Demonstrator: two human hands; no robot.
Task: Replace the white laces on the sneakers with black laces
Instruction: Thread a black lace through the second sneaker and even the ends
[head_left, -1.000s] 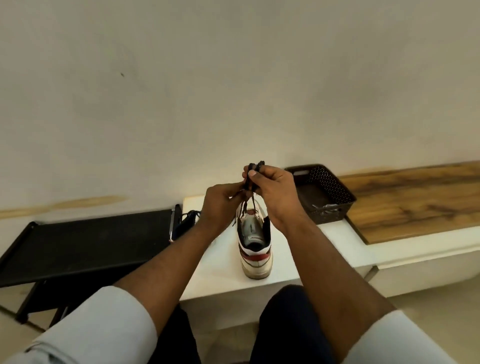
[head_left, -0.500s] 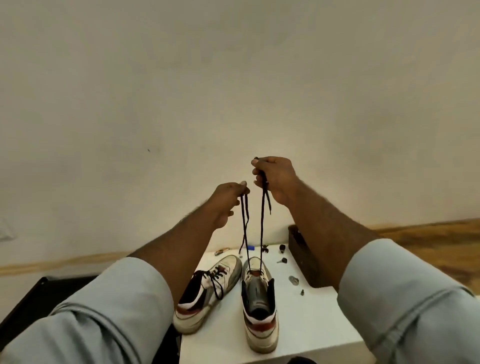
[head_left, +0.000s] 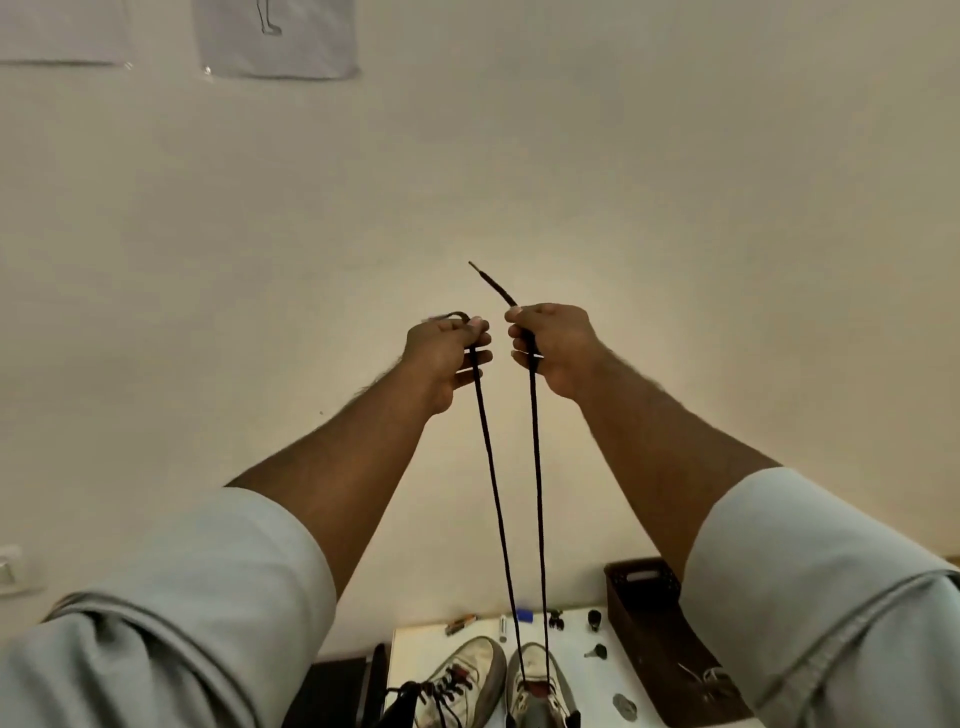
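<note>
Both arms are raised high in front of the wall. My left hand grips one end of a black lace, and my right hand grips the other end, whose tip pokes up above the fist. The two strands run taut down to the right sneaker on the white table. To its left lies the left sneaker, laced in black.
A dark perforated basket stands at the table's right side with white laces in it. Several small items lie along the table's far edge. A black stand sits left of the table. Papers hang on the wall above.
Both hands have risen well above the table, pulling the two lace ends up and taut. The view has tilted up, so the sneakers now sit at the bottom edge.
</note>
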